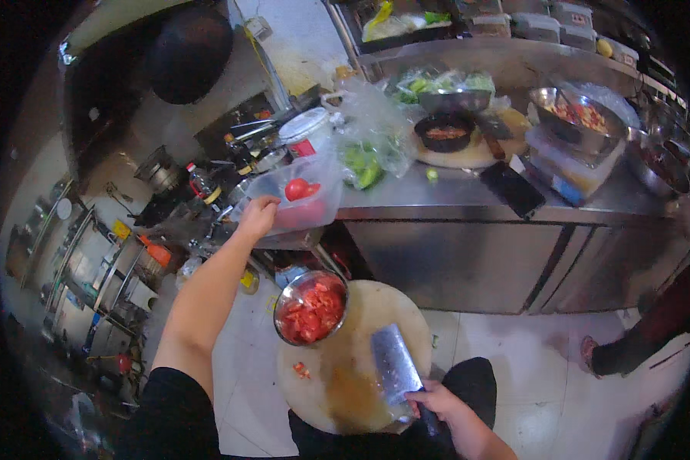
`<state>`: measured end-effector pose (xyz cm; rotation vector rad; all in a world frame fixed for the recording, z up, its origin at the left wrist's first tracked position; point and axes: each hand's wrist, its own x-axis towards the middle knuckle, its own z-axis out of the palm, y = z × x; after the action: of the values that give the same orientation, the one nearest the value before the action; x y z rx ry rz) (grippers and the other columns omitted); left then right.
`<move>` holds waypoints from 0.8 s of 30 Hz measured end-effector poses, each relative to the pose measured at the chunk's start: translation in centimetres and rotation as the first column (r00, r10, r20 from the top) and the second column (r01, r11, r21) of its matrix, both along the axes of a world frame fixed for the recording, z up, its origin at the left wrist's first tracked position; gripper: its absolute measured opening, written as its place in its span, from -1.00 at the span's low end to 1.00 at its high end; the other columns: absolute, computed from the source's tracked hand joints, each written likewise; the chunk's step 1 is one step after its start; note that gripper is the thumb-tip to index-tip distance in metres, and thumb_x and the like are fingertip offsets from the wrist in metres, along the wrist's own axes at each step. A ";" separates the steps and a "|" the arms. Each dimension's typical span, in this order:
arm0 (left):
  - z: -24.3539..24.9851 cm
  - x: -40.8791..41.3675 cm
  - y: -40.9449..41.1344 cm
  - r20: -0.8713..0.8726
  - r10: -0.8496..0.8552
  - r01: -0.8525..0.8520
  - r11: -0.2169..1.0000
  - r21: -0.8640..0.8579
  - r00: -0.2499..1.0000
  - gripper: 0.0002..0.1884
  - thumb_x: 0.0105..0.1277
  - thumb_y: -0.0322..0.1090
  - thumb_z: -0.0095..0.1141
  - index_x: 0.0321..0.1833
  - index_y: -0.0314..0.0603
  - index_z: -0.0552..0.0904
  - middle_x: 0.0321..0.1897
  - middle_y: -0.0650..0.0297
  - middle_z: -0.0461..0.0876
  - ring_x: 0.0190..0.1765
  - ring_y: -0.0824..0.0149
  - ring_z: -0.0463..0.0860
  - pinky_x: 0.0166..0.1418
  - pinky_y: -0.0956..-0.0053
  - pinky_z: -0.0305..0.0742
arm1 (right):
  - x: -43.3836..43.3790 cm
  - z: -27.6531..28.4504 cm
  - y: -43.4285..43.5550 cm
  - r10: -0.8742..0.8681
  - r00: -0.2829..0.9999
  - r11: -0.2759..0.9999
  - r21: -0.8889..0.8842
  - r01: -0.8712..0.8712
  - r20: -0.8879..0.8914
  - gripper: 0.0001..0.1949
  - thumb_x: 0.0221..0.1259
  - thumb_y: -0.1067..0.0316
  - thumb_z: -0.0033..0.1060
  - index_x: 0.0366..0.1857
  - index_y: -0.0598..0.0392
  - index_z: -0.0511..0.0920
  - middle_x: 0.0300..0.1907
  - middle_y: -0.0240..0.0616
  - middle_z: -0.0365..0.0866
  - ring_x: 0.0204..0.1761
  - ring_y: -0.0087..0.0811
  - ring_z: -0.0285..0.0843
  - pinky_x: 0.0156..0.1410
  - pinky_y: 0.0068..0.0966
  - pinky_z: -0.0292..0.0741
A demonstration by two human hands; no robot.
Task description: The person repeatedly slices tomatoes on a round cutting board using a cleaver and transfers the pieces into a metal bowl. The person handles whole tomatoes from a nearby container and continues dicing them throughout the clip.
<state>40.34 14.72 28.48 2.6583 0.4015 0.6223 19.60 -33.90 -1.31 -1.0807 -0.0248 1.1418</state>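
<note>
My right hand [437, 399] is wrapped around the dark handle of a Chinese cleaver [395, 362], its broad wet blade over the round chopping board [402, 305]. My left hand [259, 217] is stretched out to the near left side of a translucent plastic tub [325, 201]. Red tomatoes [296, 189] lie in that tub, just right of my fingertips. Whether the fingers grip the tub is unclear. A steel bowl [345, 305] full of cut tomato pieces [313, 310] sits at the board's far left edge. Small tomato scraps [301, 370] and brownish juice mark the board.
A steel counter [379, 198] runs behind the board, bearing bagged green vegetables [363, 164], a black bowl [444, 133], a phone [512, 187] and a steel basin of chopped food [581, 118]. Bottles [201, 181] crowd the left. Another person's leg [638, 339] is at right.
</note>
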 end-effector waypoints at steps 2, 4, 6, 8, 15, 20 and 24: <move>2.1 1.8 -2.0 -0.012 0.034 -0.036 0.973 -0.227 0.999 -0.59 0.23 -0.05 0.28 0.02 -0.17 0.81 -0.17 0.00 0.81 0.00 0.07 0.78 0.15 0.26 0.62 | 0.1 0.3 0.1 -0.010 1.000 1.000 -0.028 0.010 -0.003 -0.87 0.38 0.37 0.34 -0.28 0.12 0.56 -0.50 -0.33 0.56 -0.53 -0.43 0.54 -0.42 -0.43 0.50; 2.9 3.5 -1.9 -0.128 0.038 -0.043 0.998 -0.041 0.991 -0.57 0.22 0.00 0.30 -0.01 -0.16 0.82 -0.15 0.01 0.81 -0.03 0.08 0.78 0.12 0.25 0.63 | 0.0 -0.2 0.4 -0.011 1.000 1.000 -0.025 0.010 -0.028 -0.88 0.38 0.37 0.34 -0.28 0.11 0.57 -0.49 -0.33 0.56 -0.52 -0.43 0.54 -0.41 -0.44 0.49; 3.1 5.0 -2.3 -0.241 -0.023 0.047 0.994 0.095 0.970 -0.56 0.20 0.04 0.32 -0.03 -0.13 0.83 -0.14 0.02 0.81 -0.05 0.08 0.78 0.10 0.23 0.63 | -0.2 -0.7 0.7 0.000 0.999 1.000 0.000 0.000 -0.043 -0.86 0.38 0.35 0.36 -0.24 0.13 0.56 -0.48 -0.29 0.58 -0.50 -0.40 0.57 -0.39 -0.43 0.52; 3.4 6.5 -3.8 -0.349 -0.153 0.223 0.960 0.170 0.924 -0.57 0.19 0.07 0.34 -0.06 -0.09 0.84 -0.11 0.03 0.82 -0.06 0.08 0.78 0.07 0.22 0.64 | 0.2 -0.7 0.9 0.009 1.000 0.999 -0.042 -0.009 -0.002 -0.82 0.35 0.31 0.40 -0.22 0.12 0.57 -0.48 -0.31 0.58 -0.49 -0.42 0.58 -0.37 -0.43 0.54; 3.4 11.7 -5.8 -0.767 -0.037 0.377 0.885 0.272 0.640 -0.53 0.20 0.13 0.30 0.01 -0.02 0.81 -0.03 0.08 0.80 -0.02 0.11 0.77 0.04 0.18 0.63 | 0.2 -0.9 0.8 0.024 0.998 0.994 -0.107 -0.017 0.062 -0.81 0.36 0.25 0.41 -0.20 0.11 0.61 -0.43 -0.34 0.63 -0.46 -0.46 0.62 -0.35 -0.46 0.54; 1.5 10.7 -2.0 -0.502 -0.124 0.104 0.992 -0.068 0.856 -0.42 0.09 0.19 0.42 -0.02 -0.13 0.69 -0.11 0.19 0.73 -0.06 0.20 0.65 -0.05 0.13 0.52 | 0.5 -0.2 1.3 0.057 0.998 0.997 -0.060 -0.055 0.037 -0.79 0.36 0.21 0.43 -0.21 0.08 0.60 -0.46 -0.35 0.59 -0.46 -0.46 0.57 -0.35 -0.43 0.53; 5.3 5.7 -7.6 -0.161 -0.076 0.009 0.925 -0.381 0.984 -0.42 0.28 0.11 0.30 0.09 -0.30 0.60 -0.16 0.11 0.70 -0.18 0.14 0.68 -0.06 0.24 0.62 | 0.5 0.6 0.7 0.076 0.996 0.994 -0.077 -0.073 0.038 -0.82 0.37 0.26 0.39 -0.26 0.08 0.57 -0.47 -0.34 0.58 -0.50 -0.44 0.56 -0.35 -0.45 0.52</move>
<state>46.04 7.12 33.80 2.3453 0.4596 0.2644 20.14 -33.16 -0.74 -1.1785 -0.0545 1.1955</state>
